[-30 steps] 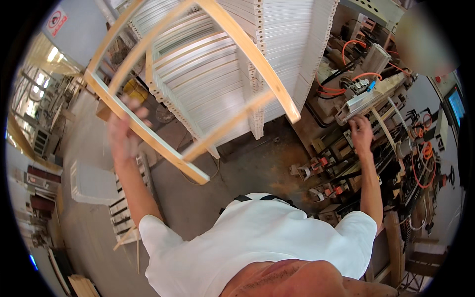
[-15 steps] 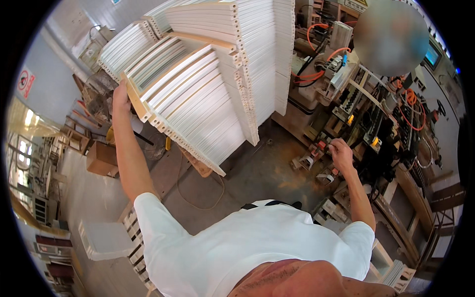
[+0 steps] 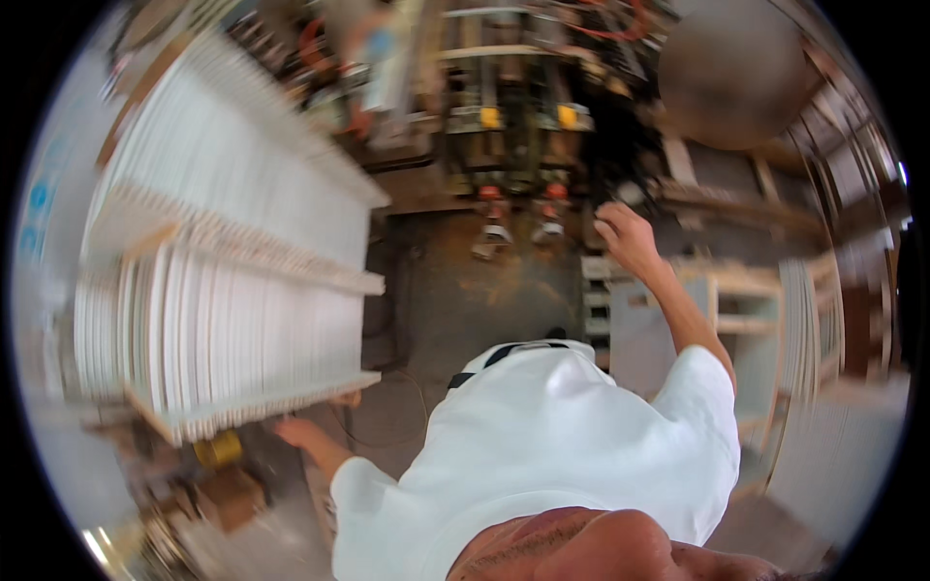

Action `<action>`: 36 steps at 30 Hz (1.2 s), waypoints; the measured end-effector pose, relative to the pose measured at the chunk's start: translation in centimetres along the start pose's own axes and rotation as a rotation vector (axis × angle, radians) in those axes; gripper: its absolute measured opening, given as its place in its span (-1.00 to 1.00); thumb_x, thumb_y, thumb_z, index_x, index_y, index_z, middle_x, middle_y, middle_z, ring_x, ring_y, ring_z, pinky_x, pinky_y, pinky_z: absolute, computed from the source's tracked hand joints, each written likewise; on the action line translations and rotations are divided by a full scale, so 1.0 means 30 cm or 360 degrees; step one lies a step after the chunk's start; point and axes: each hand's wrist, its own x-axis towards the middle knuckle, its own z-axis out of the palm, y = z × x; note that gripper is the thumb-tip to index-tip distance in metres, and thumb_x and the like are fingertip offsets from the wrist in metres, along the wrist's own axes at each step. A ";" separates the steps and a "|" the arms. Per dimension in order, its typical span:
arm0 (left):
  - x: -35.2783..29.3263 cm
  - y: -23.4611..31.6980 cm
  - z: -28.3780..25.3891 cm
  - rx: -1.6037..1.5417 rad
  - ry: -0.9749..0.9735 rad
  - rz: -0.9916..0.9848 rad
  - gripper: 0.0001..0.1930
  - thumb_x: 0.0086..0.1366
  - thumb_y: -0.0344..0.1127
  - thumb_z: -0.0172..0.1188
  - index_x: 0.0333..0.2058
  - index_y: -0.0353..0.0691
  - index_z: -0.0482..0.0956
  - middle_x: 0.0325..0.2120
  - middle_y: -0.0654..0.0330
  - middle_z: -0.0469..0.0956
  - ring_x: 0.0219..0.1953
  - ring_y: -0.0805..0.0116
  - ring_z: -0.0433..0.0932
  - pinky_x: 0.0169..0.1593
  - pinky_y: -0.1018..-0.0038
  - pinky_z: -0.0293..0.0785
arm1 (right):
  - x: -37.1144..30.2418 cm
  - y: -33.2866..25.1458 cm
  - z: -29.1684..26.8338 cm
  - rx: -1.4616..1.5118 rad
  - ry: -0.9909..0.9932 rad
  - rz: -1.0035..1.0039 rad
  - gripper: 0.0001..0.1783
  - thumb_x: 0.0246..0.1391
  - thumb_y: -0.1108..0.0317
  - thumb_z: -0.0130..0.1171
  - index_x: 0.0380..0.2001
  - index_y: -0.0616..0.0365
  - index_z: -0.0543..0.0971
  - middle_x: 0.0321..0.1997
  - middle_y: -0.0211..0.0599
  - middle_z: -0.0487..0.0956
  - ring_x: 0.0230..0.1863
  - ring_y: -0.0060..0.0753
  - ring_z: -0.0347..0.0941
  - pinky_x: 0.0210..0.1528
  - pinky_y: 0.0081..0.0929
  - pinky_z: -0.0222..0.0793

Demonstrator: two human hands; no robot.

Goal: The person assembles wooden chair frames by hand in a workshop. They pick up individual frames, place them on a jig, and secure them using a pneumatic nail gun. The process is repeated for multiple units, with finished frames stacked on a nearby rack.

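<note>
A tall stack of white panels [image 3: 232, 320] with rows of holes along their edges fills the left side. Behind it, a second white stack [image 3: 252, 145] rises higher. My left hand [image 3: 295, 431] is just below the near edge of the front stack, apart from it as far as I can see; its fingers are smeared by motion. My right hand [image 3: 630, 240] hangs in the air in front of the machine [image 3: 523, 126], fingers loosely curled in, with nothing visible in them.
Two clamp-like parts with red tops [image 3: 491, 198] stick out low from the machine. To the right stand a wooden frame shelf [image 3: 746, 290] and more upright white panels [image 3: 799, 329]. A cardboard box [image 3: 231, 499] sits on the floor at lower left, and a cord [image 3: 421, 402] lies near my body.
My view has swung right, so the stacks now sit at the left and the machine ahead. My left hand has come off the front stack's corner. My right hand stays raised.
</note>
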 end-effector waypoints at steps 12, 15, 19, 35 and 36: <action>-0.621 1.283 -0.651 -0.2949 -0.2307 0.0361 -0.72 0.32 -0.18 -0.01 -0.59 -0.06 0.37 -0.71 0.31 0.34 -0.67 0.42 0.38 -0.64 0.41 0.26 | -0.444 0.033 -0.584 -0.0767 -0.0278 0.1195 -0.56 -0.03 0.17 0.25 -0.14 0.26 0.50 -0.16 -0.06 0.52 -0.06 0.02 0.43 -0.08 -0.17 0.36; -0.488 1.350 -1.037 -0.3233 -0.2231 0.0481 -0.80 0.35 -0.19 0.01 -0.46 -0.07 0.41 -0.57 0.41 0.40 -0.59 0.55 0.39 -0.58 0.60 0.22 | -0.569 -0.060 -0.629 -0.0789 -0.0337 0.1448 -0.50 -0.09 0.11 0.32 -0.21 0.30 0.49 -0.22 -0.01 0.51 -0.13 0.06 0.44 -0.12 -0.16 0.36; -0.353 1.452 -1.407 -0.3344 -0.2018 0.0732 -0.78 0.34 -0.14 0.06 -0.24 -0.17 0.49 -0.35 0.33 0.53 -0.29 0.42 0.56 -0.21 0.46 0.48 | -0.746 -0.144 -0.608 -0.0669 -0.0613 0.1769 -0.52 -0.14 0.12 0.35 -0.32 0.28 0.44 -0.30 0.04 0.53 -0.21 0.10 0.47 -0.19 -0.11 0.38; 0.146 2.092 -2.298 -0.3640 -0.2387 0.0678 -0.45 0.38 -0.06 -0.01 0.12 -0.43 0.25 -0.08 -0.02 0.44 -0.02 0.07 0.49 0.10 0.14 0.50 | -0.687 -0.251 -0.581 -0.0266 0.0840 0.2086 -0.57 0.12 0.43 0.15 0.05 0.41 0.43 -0.07 -0.04 0.56 -0.05 -0.32 0.47 0.02 -0.44 0.34; 0.153 2.117 -2.323 -0.3615 -0.2398 0.0607 -0.45 0.38 -0.06 -0.02 0.13 -0.43 0.24 -0.08 -0.02 0.44 -0.02 0.06 0.48 0.10 0.13 0.50 | -0.657 -0.259 -0.581 -0.0240 0.0895 0.2116 -0.56 0.13 0.42 0.15 0.05 0.41 0.43 -0.08 -0.07 0.56 -0.07 -0.37 0.47 0.01 -0.45 0.34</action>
